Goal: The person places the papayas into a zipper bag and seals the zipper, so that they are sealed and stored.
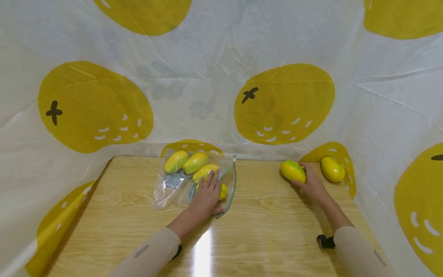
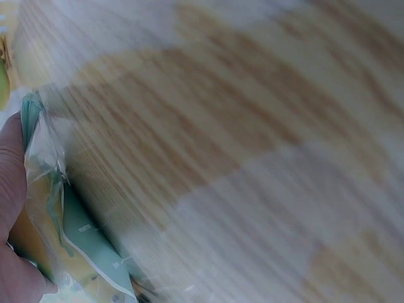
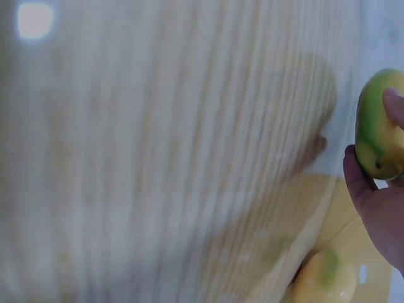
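Note:
My left hand [image 1: 205, 198] lies with its fingers stretched over a clear zip bag [image 1: 165, 198]. Its thumb is beside the bag's green zip edge [image 1: 233, 188]. Inside the bag are several yellow-green mangoes [image 1: 195, 163], one partly covered by this hand. The left wrist view shows the green zip strip [image 2: 30, 117] against a digit of the hand [image 2: 12, 183]. At the back right, my right hand [image 1: 311, 184] grips a mango [image 1: 292, 171] between thumb and fingers, as the right wrist view of the held mango [image 3: 374, 126] also shows. Another mango [image 1: 332, 169] lies just right of this hand.
A wooden table [image 1: 263, 231] carries everything. White cloth [image 1: 207, 104] printed with big yellow fruit hangs behind and along both sides. The loose mango rests near the back right corner, close to the cloth. Dark wrist straps [image 1: 325, 242] show at the sleeves.

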{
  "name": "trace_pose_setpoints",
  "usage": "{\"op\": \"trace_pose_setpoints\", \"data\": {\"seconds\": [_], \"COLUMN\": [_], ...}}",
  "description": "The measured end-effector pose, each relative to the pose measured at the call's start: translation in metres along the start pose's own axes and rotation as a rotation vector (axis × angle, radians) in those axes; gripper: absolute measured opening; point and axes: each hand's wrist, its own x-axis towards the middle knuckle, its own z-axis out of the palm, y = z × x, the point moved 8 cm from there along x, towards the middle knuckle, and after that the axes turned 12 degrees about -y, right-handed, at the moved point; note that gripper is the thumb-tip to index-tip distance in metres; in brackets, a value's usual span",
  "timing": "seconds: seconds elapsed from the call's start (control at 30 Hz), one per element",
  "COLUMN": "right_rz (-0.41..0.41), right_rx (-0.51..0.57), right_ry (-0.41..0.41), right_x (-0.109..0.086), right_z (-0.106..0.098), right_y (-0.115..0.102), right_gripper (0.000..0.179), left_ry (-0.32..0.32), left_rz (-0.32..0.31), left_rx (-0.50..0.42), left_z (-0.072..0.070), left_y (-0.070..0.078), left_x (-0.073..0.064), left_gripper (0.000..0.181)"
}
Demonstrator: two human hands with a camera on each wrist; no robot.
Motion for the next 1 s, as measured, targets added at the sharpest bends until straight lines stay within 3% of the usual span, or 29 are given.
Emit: {"op": "trace_pose_setpoints", "data": {"seconds": [0.43,1.0], "right_rz": [-0.11,-0.204], "right_rx": [0.008,0.012], "right_ry": [-0.122,-0.312], "right_x": [-0.007,0.009], "right_z": [0.034,0.082], "right_y": [-0.059,-0.126], "right_gripper": [0.077,0.076], "left_ry": [0.008,0.014], "left_rz": [0.0,0.017], "left_rx": [0.001,-0.009], "left_z": [-0.001,-0.004], "left_y": [-0.001,0.0], "left_x": [0.0,0.0], "left_gripper": [0.116,0.117]}}
